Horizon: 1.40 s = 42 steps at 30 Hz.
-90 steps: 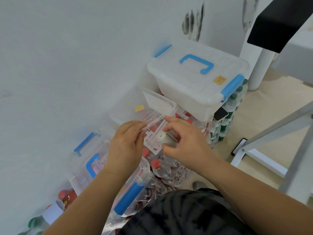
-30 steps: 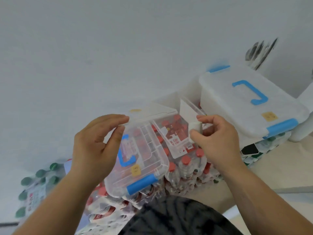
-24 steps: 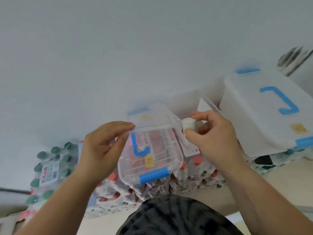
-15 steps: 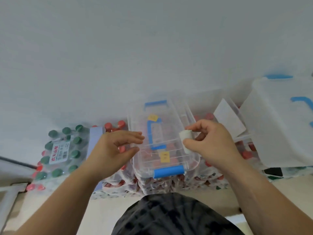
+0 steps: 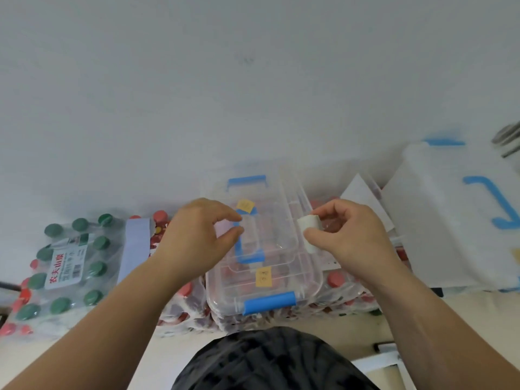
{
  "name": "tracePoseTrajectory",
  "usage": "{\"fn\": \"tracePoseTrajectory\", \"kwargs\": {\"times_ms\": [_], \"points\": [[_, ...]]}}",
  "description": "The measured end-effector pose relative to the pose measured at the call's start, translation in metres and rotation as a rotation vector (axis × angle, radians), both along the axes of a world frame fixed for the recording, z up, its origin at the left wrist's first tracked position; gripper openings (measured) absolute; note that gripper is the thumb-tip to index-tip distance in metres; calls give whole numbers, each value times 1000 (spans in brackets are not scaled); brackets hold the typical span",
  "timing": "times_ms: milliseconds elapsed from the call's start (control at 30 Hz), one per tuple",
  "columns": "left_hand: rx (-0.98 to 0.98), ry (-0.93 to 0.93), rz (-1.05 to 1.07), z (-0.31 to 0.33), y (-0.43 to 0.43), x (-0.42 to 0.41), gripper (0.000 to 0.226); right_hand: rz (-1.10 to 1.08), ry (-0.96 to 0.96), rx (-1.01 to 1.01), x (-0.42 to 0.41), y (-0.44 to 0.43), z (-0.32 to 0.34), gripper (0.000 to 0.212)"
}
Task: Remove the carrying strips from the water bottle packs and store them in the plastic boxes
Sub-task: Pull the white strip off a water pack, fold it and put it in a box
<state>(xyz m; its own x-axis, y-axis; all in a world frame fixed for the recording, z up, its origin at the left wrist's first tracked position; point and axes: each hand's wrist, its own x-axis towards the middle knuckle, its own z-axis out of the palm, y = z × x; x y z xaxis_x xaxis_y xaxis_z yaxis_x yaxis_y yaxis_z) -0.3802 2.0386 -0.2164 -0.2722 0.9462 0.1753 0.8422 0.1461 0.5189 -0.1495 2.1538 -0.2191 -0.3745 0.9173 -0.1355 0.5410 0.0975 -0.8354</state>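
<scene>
A small clear plastic box (image 5: 284,288) with blue latches and a closed lid lies on packs of red-capped water bottles (image 5: 342,285). My right hand (image 5: 351,237) pinches a rolled white carrying strip (image 5: 308,228) over the box's right edge. My left hand (image 5: 194,237) hovers over the lid's left side near its blue handle (image 5: 249,257), fingers loosely curled with thumb and forefinger slightly apart, holding nothing. A pack of green-capped bottles (image 5: 70,263) lies at the left, with a pale strip (image 5: 135,246) along its right side.
A large white box (image 5: 450,235) with a blue handle stands at the right on more packs. A clear lid or second box with a white sheet (image 5: 363,198) leans behind my right hand. The wall is close behind; my knee is at the bottom.
The lid my left hand held tilted up has come down flat onto the clear box. My left hand has let go of it. My right hand still holds the rolled strip.
</scene>
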Motion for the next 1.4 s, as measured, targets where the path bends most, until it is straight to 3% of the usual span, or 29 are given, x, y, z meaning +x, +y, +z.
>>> {"fn": "tracePoseTrajectory", "kwargs": {"times_ms": [133, 467, 600, 933, 1400], "points": [[-95, -29, -51, 19, 40, 19, 28, -74, 33, 27, 18, 29, 5, 21], [-403, 301, -118, -1, 136, 66, 92, -114, 0, -49, 24, 97, -31, 35], [-473, 338, -111, -10, 142, 68, 113, -101, -95, -96, 11, 111, -44, 28], [-480, 264, -113, -13, 142, 64, 116, 42, -452, -217, -28, 152, -83, 32], [-485, 320, -124, -20, 147, 59, 118, 30, -373, -78, -42, 135, -96, 21]]}}
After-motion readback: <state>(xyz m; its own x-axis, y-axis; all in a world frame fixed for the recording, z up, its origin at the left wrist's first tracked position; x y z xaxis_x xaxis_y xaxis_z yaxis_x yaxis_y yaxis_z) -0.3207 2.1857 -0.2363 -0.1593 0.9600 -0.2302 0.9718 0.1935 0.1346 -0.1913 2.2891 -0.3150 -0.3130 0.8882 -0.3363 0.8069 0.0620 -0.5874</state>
